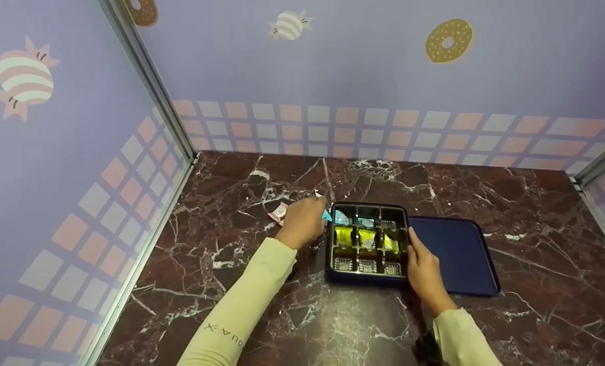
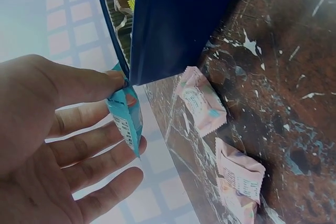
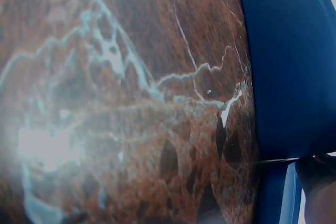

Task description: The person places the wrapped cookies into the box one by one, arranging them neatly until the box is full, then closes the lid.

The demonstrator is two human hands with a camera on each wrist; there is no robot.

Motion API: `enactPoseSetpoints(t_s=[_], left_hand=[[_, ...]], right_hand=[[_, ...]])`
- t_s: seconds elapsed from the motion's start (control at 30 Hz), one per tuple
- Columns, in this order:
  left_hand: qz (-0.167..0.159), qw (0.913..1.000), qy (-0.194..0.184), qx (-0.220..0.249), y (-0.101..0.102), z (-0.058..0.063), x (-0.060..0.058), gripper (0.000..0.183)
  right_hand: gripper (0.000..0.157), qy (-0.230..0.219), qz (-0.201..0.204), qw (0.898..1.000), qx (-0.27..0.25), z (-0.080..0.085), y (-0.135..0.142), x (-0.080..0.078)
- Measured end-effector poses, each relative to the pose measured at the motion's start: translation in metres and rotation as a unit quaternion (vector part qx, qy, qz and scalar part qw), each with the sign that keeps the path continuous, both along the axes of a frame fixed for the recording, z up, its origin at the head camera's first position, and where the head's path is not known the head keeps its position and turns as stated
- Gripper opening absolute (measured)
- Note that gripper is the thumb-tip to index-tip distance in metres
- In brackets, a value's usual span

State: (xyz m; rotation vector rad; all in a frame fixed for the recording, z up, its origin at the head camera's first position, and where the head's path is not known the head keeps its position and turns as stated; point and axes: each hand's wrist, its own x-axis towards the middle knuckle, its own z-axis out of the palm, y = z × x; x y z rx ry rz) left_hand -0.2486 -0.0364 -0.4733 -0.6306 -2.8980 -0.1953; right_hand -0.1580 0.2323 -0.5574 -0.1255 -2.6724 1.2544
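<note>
My left hand pinches a blue wrapped candy between thumb and forefinger, while its other fingers spread loosely. It is right at the left rim of a dark blue box. Several compartments divide the box: blue candies lie in the far row, yellow-green candies in the middle row, and the near row shows bare plastic lining. My right hand holds the box by its right side; most of those fingers are hidden. Pink wrapped candies lie on the table just left of the box, partly behind my left hand in the head view.
A dark blue lid lies flat to the right, close against the box. The marbled table meets a patterned back wall and a left side wall with a metal corner strip.
</note>
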Motion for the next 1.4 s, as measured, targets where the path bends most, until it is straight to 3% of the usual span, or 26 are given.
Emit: enactPoseSetpoints(t_s=[0.43, 0.73, 1.1, 1.4], left_hand=[[-0.011, 0.9999, 0.004, 0.002, 0.011, 0.002, -0.002, 0.027], [-0.011, 0.9996, 0.001, -0.028, 0.021, 0.005, -0.001, 0.032], [-0.025, 0.9996, 0.011, -0.01, 0.026, 0.004, -0.002, 0.016], [-0.025, 0.9992, 0.002, -0.032, 0.032, 0.006, -0.002, 0.026]], right_hand=[[0.048, 0.003, 0.005, 1.0, 0.007, -0.002, 0.002, 0.0], [0.048, 0.002, 0.001, 1.0, 0.004, 0.0, 0.001, 0.0], [0.048, 0.003, 0.001, 1.0, 0.001, -0.001, 0.001, 0.0], [0.048, -0.002, 0.0, 1.0, -0.003, 0.001, 0.0, 0.001]])
